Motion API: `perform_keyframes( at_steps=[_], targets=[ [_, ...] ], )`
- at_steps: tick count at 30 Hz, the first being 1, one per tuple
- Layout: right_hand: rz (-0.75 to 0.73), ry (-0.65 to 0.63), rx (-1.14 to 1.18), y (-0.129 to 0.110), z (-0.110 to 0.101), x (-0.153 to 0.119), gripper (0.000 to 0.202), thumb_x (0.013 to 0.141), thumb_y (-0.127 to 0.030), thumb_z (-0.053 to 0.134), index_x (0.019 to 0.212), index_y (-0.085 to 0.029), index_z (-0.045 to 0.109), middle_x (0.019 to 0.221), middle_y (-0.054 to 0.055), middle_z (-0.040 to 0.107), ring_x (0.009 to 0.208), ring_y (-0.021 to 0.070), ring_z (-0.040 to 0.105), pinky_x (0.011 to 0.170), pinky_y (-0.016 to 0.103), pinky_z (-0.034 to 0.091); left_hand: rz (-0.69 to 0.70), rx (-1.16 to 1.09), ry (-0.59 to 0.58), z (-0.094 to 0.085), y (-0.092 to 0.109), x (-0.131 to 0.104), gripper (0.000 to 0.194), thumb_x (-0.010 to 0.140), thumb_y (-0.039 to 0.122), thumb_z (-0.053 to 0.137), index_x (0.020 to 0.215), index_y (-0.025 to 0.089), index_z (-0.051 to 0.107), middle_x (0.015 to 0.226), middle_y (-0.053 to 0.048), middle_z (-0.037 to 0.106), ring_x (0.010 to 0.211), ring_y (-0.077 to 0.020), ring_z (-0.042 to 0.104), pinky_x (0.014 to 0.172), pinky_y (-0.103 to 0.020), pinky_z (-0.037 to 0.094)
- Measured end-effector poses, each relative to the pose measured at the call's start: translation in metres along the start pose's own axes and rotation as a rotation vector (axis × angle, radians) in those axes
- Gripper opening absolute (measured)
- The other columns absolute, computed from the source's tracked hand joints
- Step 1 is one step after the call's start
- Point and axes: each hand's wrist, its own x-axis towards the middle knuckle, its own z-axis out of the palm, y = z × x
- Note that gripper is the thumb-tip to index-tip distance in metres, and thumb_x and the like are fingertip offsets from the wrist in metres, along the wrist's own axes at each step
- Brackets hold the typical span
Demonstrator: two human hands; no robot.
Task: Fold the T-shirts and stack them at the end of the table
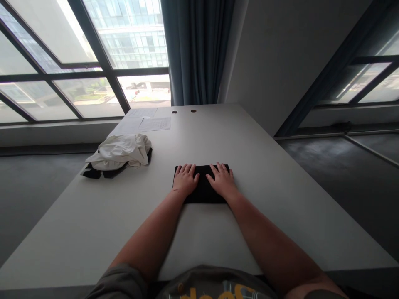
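Observation:
A flat, black rectangular thing (204,189) lies on the white table in front of me. It looks like folded cloth, but its dark surface shows too little to be sure. My left hand (186,179) rests flat on its left part, fingers stretched towards the far edge. On the right part lies my right hand (222,179), palm down with the fingers spread. Both thumbs point inward, with a strip of black between them. Neither hand grips anything.
A crumpled white and black cloth (123,151) lies at the table's left edge. Behind it are several paper sheets (156,123). Two round holes (193,111) sit near the far edge of the white table (199,236). A blue-grey curtain (196,54) hangs beyond.

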Motion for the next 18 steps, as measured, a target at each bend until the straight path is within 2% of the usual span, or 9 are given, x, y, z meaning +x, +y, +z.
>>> perform_keyframes(
  at_steps=[3, 6, 11, 18],
  targets=[
    [0.015, -0.004, 0.025, 0.009, -0.001, 0.003, 0.062, 0.104, -0.055, 0.038, 0.160, -0.028, 0.038, 0.169, 0.010, 0.030, 0.156, 0.0285, 0.023, 0.123, 0.058, 0.019, -0.012, -0.006, 0.020, -0.005, -0.002, -0.002, 0.050, 0.104, 0.045, 0.043, 0.147, 0.023, 0.056, 0.148, -0.008, 0.060, 0.141, -0.0252, 0.047, 0.127, -0.045, 0.021],
    [0.049, -0.008, 0.061, 0.017, -0.001, 0.005, 0.061, 0.105, -0.054, 0.037, 0.159, -0.026, 0.040, 0.167, 0.010, 0.034, 0.156, 0.0274, 0.023, 0.123, 0.056, 0.023, -0.076, -0.011, 0.018, -0.008, -0.007, -0.002, 0.045, 0.104, 0.045, 0.045, 0.142, 0.026, 0.058, 0.146, -0.008, 0.061, 0.139, -0.0263, 0.049, 0.126, -0.050, 0.022],
    [0.090, 0.002, 0.078, 0.029, 0.002, 0.011, 0.060, 0.105, -0.053, 0.037, 0.157, -0.024, 0.044, 0.164, 0.012, 0.039, 0.154, 0.0292, 0.028, 0.123, 0.060, 0.019, -0.142, -0.059, -0.032, -0.007, -0.017, 0.000, 0.043, 0.103, 0.045, 0.047, 0.139, 0.025, 0.058, 0.148, -0.009, 0.058, 0.142, -0.0286, 0.045, 0.118, -0.049, 0.036],
    [0.067, 0.060, 0.084, 0.033, 0.007, 0.012, 0.058, 0.105, -0.052, 0.037, 0.154, -0.022, 0.047, 0.161, 0.014, 0.042, 0.149, 0.0292, 0.036, 0.123, 0.059, 0.019, -0.158, -0.084, -0.037, -0.002, -0.018, 0.001, 0.047, 0.103, 0.047, 0.045, 0.143, 0.025, 0.055, 0.154, -0.009, 0.053, 0.148, -0.0288, 0.037, 0.121, -0.049, 0.032]
  ],
)
